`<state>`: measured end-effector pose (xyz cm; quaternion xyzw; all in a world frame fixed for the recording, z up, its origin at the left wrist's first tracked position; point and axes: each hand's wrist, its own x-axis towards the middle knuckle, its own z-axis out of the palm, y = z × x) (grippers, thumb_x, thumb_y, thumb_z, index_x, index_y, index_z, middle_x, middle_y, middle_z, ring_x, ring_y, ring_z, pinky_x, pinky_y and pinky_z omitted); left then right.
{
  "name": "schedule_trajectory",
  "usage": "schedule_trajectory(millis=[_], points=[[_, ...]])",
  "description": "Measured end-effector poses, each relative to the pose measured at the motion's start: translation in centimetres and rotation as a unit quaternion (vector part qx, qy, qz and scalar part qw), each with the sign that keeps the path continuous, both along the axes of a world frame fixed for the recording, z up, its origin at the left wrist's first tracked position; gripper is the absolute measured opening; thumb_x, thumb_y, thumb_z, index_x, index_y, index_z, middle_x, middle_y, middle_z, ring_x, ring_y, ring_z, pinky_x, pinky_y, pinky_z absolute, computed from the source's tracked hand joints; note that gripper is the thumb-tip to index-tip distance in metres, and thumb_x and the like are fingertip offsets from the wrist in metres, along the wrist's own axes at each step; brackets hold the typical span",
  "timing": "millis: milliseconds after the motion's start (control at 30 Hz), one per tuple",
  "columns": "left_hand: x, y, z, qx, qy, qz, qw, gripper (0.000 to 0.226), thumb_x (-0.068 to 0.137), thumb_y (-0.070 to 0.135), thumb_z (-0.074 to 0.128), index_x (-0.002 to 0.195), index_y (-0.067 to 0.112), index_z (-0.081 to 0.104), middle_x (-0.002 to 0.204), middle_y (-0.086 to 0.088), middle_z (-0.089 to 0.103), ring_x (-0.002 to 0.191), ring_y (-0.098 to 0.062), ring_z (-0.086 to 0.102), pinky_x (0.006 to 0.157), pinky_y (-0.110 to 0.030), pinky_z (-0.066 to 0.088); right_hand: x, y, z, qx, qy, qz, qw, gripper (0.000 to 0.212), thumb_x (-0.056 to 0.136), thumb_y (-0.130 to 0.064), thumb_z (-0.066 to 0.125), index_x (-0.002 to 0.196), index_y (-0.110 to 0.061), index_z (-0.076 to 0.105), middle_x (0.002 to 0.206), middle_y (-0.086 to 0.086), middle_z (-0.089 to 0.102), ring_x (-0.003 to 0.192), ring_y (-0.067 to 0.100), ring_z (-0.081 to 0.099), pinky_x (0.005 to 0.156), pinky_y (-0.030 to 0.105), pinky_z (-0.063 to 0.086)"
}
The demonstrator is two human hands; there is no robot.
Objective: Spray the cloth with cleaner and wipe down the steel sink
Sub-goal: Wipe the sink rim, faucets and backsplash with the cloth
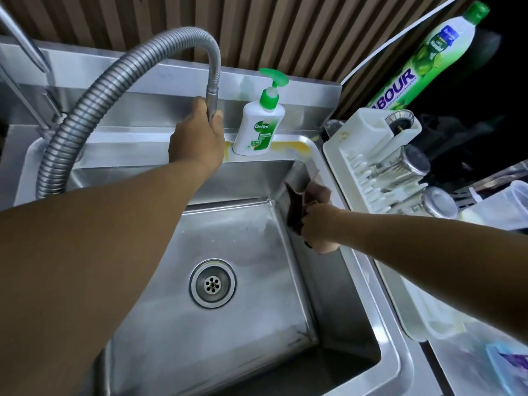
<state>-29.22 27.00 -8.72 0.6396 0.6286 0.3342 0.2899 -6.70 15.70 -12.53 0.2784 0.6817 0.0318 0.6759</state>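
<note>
The left hand (197,135) was at twelve o'clock of the drain (213,282). Its fingers and thumb were curled round the lower end of the flexible steel hose tap (213,90), which arched over the back ledge. The right hand (318,225) was at two o'clock of the drain, clenched on a crumpled brownish cloth (300,201). It held the cloth against the right inner wall of the steel sink (328,287), near the far right corner, and the cloth stuck out above and below the fist. A white pump bottle (258,127) stood on the ledge at one o'clock, just beside the left hand. At three o'clock of the sink, a white dish rack (357,155) held glasses (411,164).
</note>
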Motion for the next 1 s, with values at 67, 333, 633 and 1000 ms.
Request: schedule_trajectory(millis=[67,333,633,1000], points=[[0.0,0.0,0.1,0.006,0.004,-0.001,1.000,0.024,0.105,0.043,0.035,0.103,0.020,0.041,0.092,-0.011,0.062,0.085,-0.041,0.061,0.077,-0.048,0.053,-0.2,0.4,1.3,-0.024,-0.004,-0.026,0.999,0.043,0.098,-0.035,0.050,0.139,-0.023,0.058,0.148,-0.001,0.050,0.137,0.029,0.044,0.108,0.047,0.037],[0.0,-0.1,0.1,0.009,0.005,-0.007,1.000,0.027,0.105,0.042,0.035,0.107,0.016,0.043,0.094,-0.013,0.062,0.086,-0.043,0.060,0.079,-0.052,0.054,-0.4,-3.9,3.4,0.014,0.085,-0.101,0.991,0.024,0.087,-0.037,0.053,0.084,-0.018,0.067,0.088,0.002,0.069,0.099,0.028,0.066,0.099,0.043,0.045],[0.0,-0.1,0.1,0.009,0.011,0.003,1.000,0.027,0.105,0.043,0.036,0.105,0.017,0.042,0.092,-0.012,0.061,0.085,-0.042,0.058,0.076,-0.048,0.052,1.1,-1.5,2.0,0.226,0.104,0.008,0.968,0.056,0.097,-0.048,0.049,0.144,-0.018,0.049,0.144,0.013,0.049,0.132,0.033,0.043,0.107,0.046,0.037],[0.0,0.1,-0.1,0.005,0.004,0.006,1.000,0.026,0.105,0.044,0.036,0.099,0.019,0.041,0.091,-0.013,0.063,0.083,-0.042,0.060,0.073,-0.046,0.049,1.1,-10.5,-2.1,-0.188,0.119,0.119,0.968,0.036,0.096,-0.040,0.057,0.120,-0.015,0.068,0.121,-0.001,0.066,0.125,0.021,0.055,0.106,0.040,0.044]])
